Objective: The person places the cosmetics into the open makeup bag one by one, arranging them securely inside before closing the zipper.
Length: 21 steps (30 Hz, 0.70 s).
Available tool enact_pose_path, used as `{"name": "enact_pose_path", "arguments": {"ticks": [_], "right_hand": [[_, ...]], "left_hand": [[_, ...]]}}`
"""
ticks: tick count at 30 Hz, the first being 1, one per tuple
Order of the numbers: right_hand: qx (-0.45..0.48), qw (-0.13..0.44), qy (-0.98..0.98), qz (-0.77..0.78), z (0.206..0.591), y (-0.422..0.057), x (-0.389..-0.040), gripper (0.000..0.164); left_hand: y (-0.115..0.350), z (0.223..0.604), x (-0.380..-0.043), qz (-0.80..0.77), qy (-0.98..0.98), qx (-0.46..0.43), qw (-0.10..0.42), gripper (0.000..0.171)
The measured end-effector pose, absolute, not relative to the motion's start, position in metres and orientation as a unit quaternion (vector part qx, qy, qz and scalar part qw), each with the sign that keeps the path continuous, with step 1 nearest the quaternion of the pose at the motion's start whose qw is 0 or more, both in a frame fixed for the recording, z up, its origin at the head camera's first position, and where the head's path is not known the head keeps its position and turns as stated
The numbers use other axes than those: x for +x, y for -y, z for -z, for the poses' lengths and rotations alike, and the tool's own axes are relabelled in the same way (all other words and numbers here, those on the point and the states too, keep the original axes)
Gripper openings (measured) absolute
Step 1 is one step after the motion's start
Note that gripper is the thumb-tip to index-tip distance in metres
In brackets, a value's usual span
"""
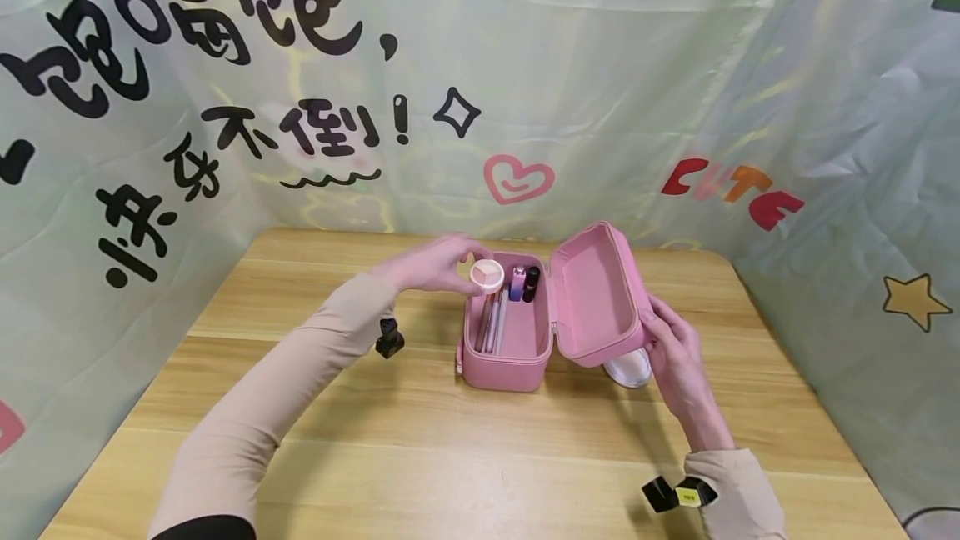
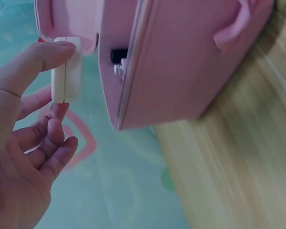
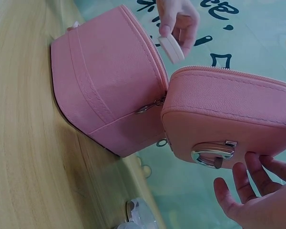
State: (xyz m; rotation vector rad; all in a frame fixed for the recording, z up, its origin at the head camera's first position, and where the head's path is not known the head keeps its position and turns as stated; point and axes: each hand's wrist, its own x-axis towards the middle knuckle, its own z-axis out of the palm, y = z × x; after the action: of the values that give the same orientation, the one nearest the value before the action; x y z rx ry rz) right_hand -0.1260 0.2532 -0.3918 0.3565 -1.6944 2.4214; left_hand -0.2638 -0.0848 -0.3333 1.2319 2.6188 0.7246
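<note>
Your right hand (image 1: 678,357) lay with straight fingers against the open lid (image 1: 596,294), half hiding a silvery object (image 1: 628,367) beneath. The pink case (image 1: 504,340) ran lengthwise away from you. Your left hand (image 1: 431,263) pinched a round compact (image 1: 486,275) over its far end.

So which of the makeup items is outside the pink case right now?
The round white compact, pinched in the left hand above the case's back-left corner. The black tube, purple tube and pencils are inside it.
</note>
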Motion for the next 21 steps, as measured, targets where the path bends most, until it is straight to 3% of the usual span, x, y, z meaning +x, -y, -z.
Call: {"name": "enact_pose_path", "arguments": {"ticks": [14,21], "right_hand": [[0.118,0.081,0.562,-0.814,0.391,-0.255,-0.125,0.033],[0.121,0.080,0.553,-0.821,0.390,-0.254,-0.125,0.033]], "left_hand": [[0.039,0.337,-0.267,-0.199,-0.877,0.423,0.114,0.047],[0.018,0.343,-0.266,-0.173,-0.895,0.387,0.135,0.041]]}}
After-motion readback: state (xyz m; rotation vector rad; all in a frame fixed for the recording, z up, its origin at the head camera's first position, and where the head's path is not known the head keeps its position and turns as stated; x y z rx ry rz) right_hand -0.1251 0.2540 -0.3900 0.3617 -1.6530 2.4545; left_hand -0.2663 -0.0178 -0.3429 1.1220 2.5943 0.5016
